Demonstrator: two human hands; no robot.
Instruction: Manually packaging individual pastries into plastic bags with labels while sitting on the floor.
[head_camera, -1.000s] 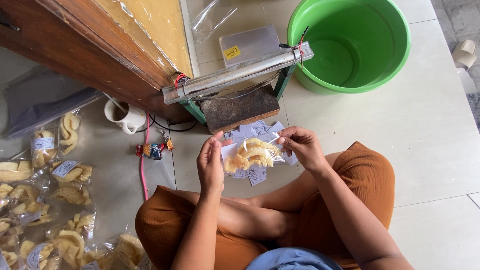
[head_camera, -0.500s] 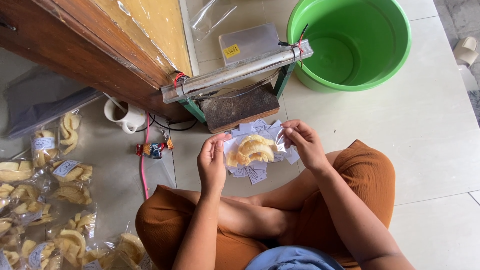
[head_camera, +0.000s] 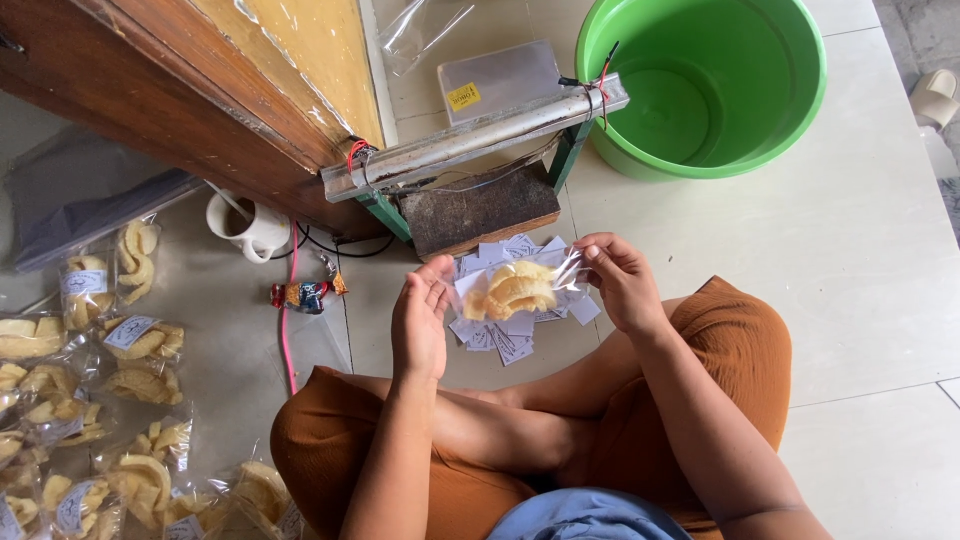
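Observation:
A small clear plastic bag of yellow crackers (head_camera: 517, 288) is held level between my two hands, above a pile of small white paper labels (head_camera: 510, 335) on the floor. My left hand (head_camera: 421, 318) grips the bag's left end. My right hand (head_camera: 621, 280) pinches its right end between thumb and fingers. Just beyond the bag stands a bag sealer with a long metal bar (head_camera: 470, 140) on a green frame, with a dark wooden block (head_camera: 478, 210) in front of it.
A big green plastic tub (head_camera: 790, 110) sits at the far right. Several filled cracker bags (head_camera: 120, 400) lie on the floor at left. A white mug (head_camera: 250, 225), a red cable (head_camera: 288, 320), a wooden door (head_camera: 180, 90) and my crossed legs in orange trousers (head_camera: 740, 350) surround me.
The bag has been turned and pulled flat between my hands, now lying wider and level. My right hand slid out along its right end.

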